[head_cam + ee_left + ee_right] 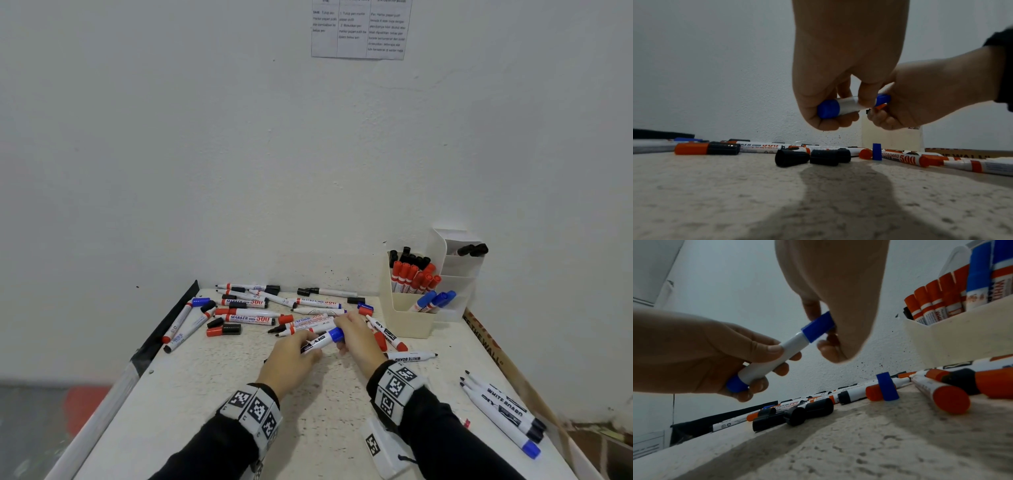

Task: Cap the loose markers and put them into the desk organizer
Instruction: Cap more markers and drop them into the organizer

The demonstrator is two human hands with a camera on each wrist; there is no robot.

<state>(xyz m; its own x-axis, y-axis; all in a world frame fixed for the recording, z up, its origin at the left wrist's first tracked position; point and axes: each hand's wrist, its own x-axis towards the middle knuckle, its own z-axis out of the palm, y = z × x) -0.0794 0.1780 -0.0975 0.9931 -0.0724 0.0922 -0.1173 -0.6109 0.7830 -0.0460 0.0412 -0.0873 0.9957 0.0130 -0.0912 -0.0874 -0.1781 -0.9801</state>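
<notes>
Blue marker (322, 340) held above desk (212, 394), between both hands. Left hand (289, 359) grips barrel; right hand (359, 339) pinches its blue cap (818, 326). Organizer (407, 315) stands to the right, near the wall.

white marker (317, 341) with blue cap (335, 334) and blue end; cream organizer (404, 318) holding red, black, blue caps; speckled off-white table (239, 394); black-and-white checkered wristbands (255, 409)
</notes>
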